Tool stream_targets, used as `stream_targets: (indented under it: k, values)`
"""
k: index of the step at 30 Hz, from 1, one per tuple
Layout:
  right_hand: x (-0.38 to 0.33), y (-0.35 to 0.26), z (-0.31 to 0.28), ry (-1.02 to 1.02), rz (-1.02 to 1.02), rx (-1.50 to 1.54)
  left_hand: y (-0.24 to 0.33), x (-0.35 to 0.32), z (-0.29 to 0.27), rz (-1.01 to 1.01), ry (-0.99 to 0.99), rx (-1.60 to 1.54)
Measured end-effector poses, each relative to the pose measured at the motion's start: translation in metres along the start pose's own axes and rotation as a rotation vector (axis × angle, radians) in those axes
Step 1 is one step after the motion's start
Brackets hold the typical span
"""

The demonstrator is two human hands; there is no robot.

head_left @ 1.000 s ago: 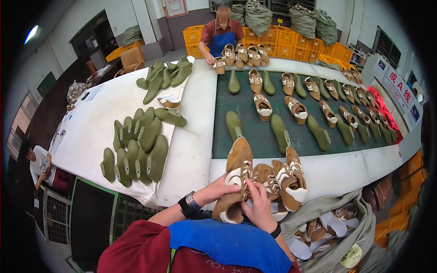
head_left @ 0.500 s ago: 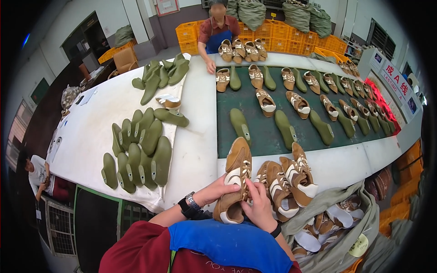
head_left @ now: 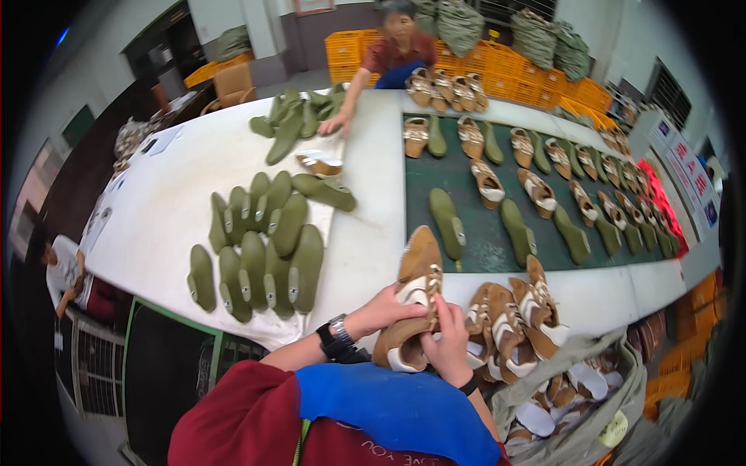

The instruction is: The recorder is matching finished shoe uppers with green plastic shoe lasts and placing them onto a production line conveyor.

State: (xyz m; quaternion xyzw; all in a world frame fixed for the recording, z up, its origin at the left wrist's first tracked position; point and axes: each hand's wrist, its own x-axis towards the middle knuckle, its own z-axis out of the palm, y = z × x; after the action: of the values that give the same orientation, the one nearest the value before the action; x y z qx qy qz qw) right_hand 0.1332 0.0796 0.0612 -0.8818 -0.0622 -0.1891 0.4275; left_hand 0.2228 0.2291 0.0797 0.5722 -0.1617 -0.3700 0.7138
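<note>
I make out a grey sack [head_left: 635, 388] at lower right, its mouth spread open on heaped brown-and-white shoes, several white soles showing; a pale round tag [head_left: 614, 428] marks its side. Level with it, above the near edge of the surface [head_left: 350, 268], I have the shoe [head_left: 400, 332] up in both hands: tan toe pointing away, white side panel, laces down the front, collar open toward me. My left hand [head_left: 382, 311] grips its left side, thumb pressed across the white panel, the other fingers mostly hidden behind. My right hand [head_left: 448, 338] is closed on the lace side, fingers bent; whether they pinch a lace, I can't tell. Just right of it stands a cluster of spare shoes [head_left: 509, 334].

Beyond, I see green lasts [head_left: 305, 268] grouped at left, and a dark green panel [head_left: 420, 175] at right bearing rows of lasts and shoes. Farther off, a co-worker [head_left: 404, 53] reaches one hand [head_left: 338, 123] beside more lasts. At the back are stacked orange crates [head_left: 501, 68] with bulging sacks [head_left: 458, 27], their contents unclear to me.
</note>
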Motion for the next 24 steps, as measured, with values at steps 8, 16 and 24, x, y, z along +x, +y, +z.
stream_targets:
  k: [8, 16, 24]
  values:
    - [0.012, -0.012, 0.024, 0.048, 0.014, 0.035, -0.01, 0.001, -0.038, -0.004, -0.033, -0.042]
    - [0.014, 0.023, 0.033, -0.127, 0.094, -0.166, -0.038, -0.042, -0.144, 0.265, 0.71, 1.134]
    - [0.039, 0.052, 0.059, -0.379, 0.135, -0.31, -0.081, -0.101, -0.198, -0.117, 1.074, 1.417]
